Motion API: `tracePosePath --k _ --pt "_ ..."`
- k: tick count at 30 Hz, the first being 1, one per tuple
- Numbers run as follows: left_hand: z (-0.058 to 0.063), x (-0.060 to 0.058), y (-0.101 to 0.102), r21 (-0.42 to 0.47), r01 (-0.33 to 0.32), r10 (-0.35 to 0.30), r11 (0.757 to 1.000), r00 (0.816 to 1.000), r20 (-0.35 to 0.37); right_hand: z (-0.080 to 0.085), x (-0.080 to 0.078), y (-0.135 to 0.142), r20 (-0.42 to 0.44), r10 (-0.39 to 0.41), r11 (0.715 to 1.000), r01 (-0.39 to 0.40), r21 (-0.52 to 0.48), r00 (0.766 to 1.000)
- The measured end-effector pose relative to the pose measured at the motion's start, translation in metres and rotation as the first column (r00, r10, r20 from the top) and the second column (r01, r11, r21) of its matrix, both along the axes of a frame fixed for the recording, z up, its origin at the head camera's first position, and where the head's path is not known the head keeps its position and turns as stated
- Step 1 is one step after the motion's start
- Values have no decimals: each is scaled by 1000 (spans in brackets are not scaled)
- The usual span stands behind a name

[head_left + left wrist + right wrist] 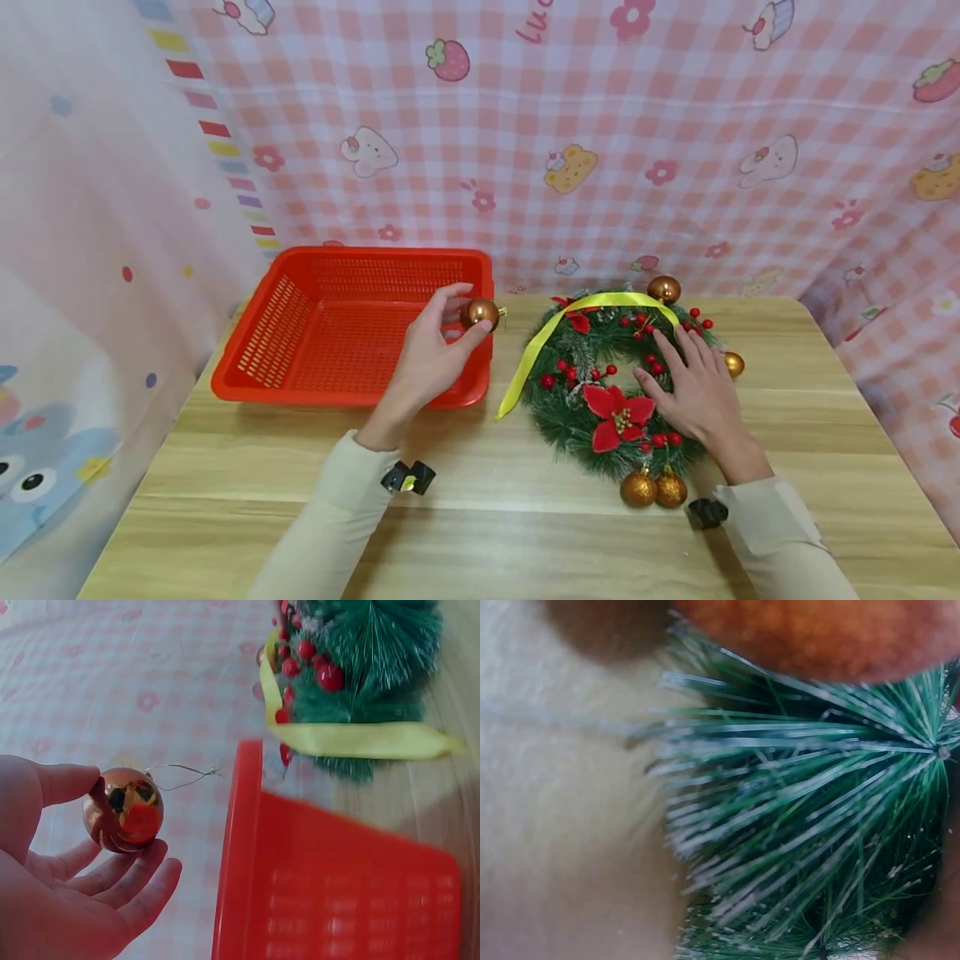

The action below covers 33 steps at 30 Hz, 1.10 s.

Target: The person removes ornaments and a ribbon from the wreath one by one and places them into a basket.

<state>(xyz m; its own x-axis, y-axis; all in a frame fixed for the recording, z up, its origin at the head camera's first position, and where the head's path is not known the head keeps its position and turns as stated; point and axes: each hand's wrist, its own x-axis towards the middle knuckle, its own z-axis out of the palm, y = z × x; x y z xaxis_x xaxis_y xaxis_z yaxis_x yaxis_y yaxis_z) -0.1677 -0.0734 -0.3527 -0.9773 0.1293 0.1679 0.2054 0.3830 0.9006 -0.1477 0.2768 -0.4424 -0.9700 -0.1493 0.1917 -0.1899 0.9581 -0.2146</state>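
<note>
My left hand (433, 350) pinches a shiny copper Christmas bauble (480, 314) between thumb and fingers, over the right end of the red basket. A thin gold hanging loop (184, 776) sticks out from the bauble in the left wrist view. On the table to the right lies a green Christmas wreath (555, 408) with red berries, a red poinsettia (618, 417) and gold baubles. My right hand (697, 392) rests on the wreath's right side with its fingers spread. A yellow ribbon (536, 354) curves over the wreath's top and left. Close-up green bristles (802, 795) fill much of the right wrist view.
The red plastic basket (352, 396) with slotted walls stands at the table's back left. Two gold glitter baubles (638, 489) hang at the wreath's front edge. A copper bauble (664, 289) sits at its back, a gold one (734, 364) at its right. Patterned cloth (480, 150) walls the table's back.
</note>
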Motion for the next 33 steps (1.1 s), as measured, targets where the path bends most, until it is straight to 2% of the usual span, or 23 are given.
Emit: tracePosePath --k 5,15,33 --pt "-1 -1 -17 -9 -42 42 999 999 2 -1 1 2 -4 -2 1000 2 -3 1000" --pt "-5 -4 -41 -39 -86 86 996 996 7 -2 1 3 -17 -5 1000 5 -3 1000" --pt "-18 -9 -61 -106 -110 115 988 992 42 -3 -2 0 -22 -3 1000 3 -18 1000"
